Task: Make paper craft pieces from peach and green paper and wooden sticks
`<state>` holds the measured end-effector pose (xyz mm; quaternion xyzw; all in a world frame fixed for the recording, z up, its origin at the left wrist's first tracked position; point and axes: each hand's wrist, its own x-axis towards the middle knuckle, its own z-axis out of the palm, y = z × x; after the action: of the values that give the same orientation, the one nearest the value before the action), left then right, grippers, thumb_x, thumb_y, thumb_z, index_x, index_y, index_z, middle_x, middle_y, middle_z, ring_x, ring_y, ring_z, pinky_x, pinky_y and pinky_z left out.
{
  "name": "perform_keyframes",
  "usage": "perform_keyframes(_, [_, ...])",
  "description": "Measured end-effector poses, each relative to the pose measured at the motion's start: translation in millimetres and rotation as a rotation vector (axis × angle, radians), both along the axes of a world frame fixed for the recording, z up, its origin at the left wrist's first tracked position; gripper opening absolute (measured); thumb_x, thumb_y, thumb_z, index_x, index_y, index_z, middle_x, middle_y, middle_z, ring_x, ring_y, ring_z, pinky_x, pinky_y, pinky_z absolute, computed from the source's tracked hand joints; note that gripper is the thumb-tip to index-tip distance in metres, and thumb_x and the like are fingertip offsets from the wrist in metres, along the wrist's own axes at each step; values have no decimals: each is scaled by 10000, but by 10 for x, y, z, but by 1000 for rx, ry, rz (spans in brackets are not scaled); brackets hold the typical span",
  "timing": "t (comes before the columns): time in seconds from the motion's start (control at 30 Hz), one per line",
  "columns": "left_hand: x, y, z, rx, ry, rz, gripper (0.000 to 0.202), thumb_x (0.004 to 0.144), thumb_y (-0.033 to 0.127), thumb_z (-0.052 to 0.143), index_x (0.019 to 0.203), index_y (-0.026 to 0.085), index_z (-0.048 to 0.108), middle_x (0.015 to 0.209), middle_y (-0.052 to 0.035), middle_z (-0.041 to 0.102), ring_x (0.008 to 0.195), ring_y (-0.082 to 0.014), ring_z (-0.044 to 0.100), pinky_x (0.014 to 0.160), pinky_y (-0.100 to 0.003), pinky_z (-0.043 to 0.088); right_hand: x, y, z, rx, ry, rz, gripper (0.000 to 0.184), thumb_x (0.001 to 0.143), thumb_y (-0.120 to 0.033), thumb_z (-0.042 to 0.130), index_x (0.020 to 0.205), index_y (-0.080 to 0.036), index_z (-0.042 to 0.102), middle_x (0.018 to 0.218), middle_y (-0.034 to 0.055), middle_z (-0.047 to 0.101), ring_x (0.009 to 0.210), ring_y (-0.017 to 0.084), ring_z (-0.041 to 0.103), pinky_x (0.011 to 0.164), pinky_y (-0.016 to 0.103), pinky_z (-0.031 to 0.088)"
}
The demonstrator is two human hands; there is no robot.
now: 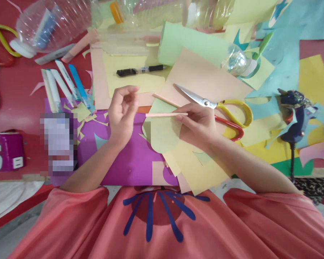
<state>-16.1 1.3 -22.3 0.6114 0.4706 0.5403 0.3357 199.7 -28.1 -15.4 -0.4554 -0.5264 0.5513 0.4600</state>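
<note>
My right hand pinches one end of a thin pale pink paper strip, which points left over the pale green paper. My left hand is raised beyond the strip's free end, apart from it. Its fingers are curled in toward the thumb, and I see nothing in them. Another narrow strip lies just behind, running under my right hand's fingers. Scissors with one yellow and one red handle lie partly open beside my right hand. A black pen rests on yellow paper farther back.
A rolled green sheet and plastic bottles line the back. At left are several markers, a blurred phone and a purple box. A blue corded tool lies among paper scraps at right.
</note>
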Motion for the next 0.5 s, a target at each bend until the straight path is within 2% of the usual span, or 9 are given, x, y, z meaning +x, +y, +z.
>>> perform_keyframes(0.03, [7, 1, 7, 12, -37, -38, 291, 859, 516, 641, 1094, 345, 633, 1166, 8, 646, 1081, -151, 639, 920, -320, 535, -2, -1, -1, -2, 2, -6, 143, 814, -393, 725, 839, -252, 736, 801, -3, 712, 700, 118, 636, 607, 266, 481])
perform_keyframes(0.1, [19, -19, 36, -9, -96, -150, 378, 825, 548, 669, 1145, 351, 626, 1232, 18, 643, 1137, -161, 633, 970, -339, 527, -5, -3, -1, -7, -2, -13, 150, 809, -387, 730, 845, -242, 739, 812, 4, 718, 712, 123, 643, 617, 272, 486])
perform_keyframes(0.17, [30, -62, 82, -92, -85, -271, 421, 812, 562, 670, 1161, 327, 639, 1103, 0, 714, 1012, -163, 692, 907, -337, 566, -6, -5, 3, -2, -10, -9, 147, 810, -378, 730, 847, -237, 742, 815, 7, 723, 723, 127, 647, 628, 276, 494])
perform_keyframes(0.23, [42, -112, 131, -214, 22, -336, 438, 768, 545, 715, 1109, 270, 691, 1018, -34, 752, 926, -179, 716, 818, -313, 591, -6, -6, 6, 7, -25, -1, 138, 813, -370, 728, 849, -238, 746, 807, 6, 727, 715, 127, 646, 627, 277, 500])
perform_keyframes(0.3, [54, -148, 171, -312, 99, -323, 395, 753, 516, 730, 1024, 229, 745, 959, -50, 772, 829, -170, 718, 707, -270, 585, -2, -8, 6, 19, -47, 1, 139, 808, -374, 733, 849, -243, 751, 791, 3, 728, 689, 124, 638, 606, 275, 496])
perform_keyframes(0.4, [66, -165, 203, -371, 138, -283, 336, 759, 492, 718, 946, 220, 785, 874, -44, 784, 670, -126, 674, 554, -215, 516, 10, -12, -3, 31, -92, 9, 158, 812, -392, 724, 863, -248, 760, 774, 2, 727, 654, 122, 618, 574, 275, 482])
perform_keyframes(0.5, [71, -155, 218, -392, 111, -279, 296, 762, 470, 724, 933, 239, 796, 850, -35, 786, 612, -97, 632, 514, -195, 466, 28, -17, -12, 44, -149, 20, 170, 832, -404, 700, 867, -252, 768, 746, -1, 716, 625, 120, 590, 548, 273, 466])
